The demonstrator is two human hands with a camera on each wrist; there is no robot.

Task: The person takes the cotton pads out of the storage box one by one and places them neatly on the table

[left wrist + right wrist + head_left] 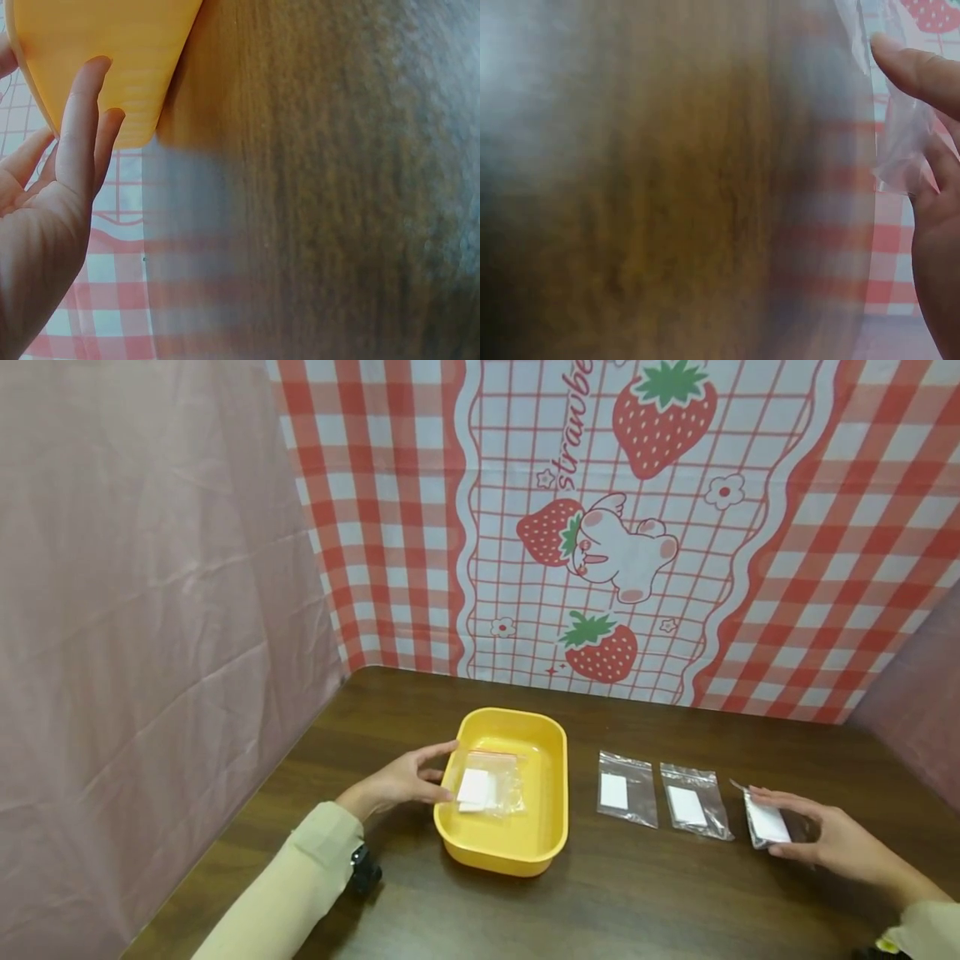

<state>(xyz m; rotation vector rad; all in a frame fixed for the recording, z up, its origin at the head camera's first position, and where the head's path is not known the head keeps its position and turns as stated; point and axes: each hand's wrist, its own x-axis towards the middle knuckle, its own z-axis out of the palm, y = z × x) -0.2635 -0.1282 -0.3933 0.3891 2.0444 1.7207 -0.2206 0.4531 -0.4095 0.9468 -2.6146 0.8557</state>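
Note:
At the left rim of a yellow plastic basin (pixel 498 862) is my left hand (pixel 397 783). Its thumb and index finger are spread apart, and other fingers extend along the basin's outer wall (pixel 135 75) in the left wrist view. Right by those fingertips, inside the basin, lie clear zip bags with white cards (pixel 474 787), overlapping each other. My right hand (pixel 840 843) grips another clear zip bag (pixel 767 822) with a white card in it, thumb on the near side and index finger on the far side. Crumpled clear plastic (pixel 904 139) shows between its fingers in the right wrist view.
Two more zip bags lie between basin and right hand: one with a white card (pixel 613 792) nearer the basin, another (pixel 686 806) beside it. The brown wooden table (pixel 585 902) ends at a checked strawberry cloth (pixel 390 568) behind. A pink curtain (pixel 172 610) hangs at the left.

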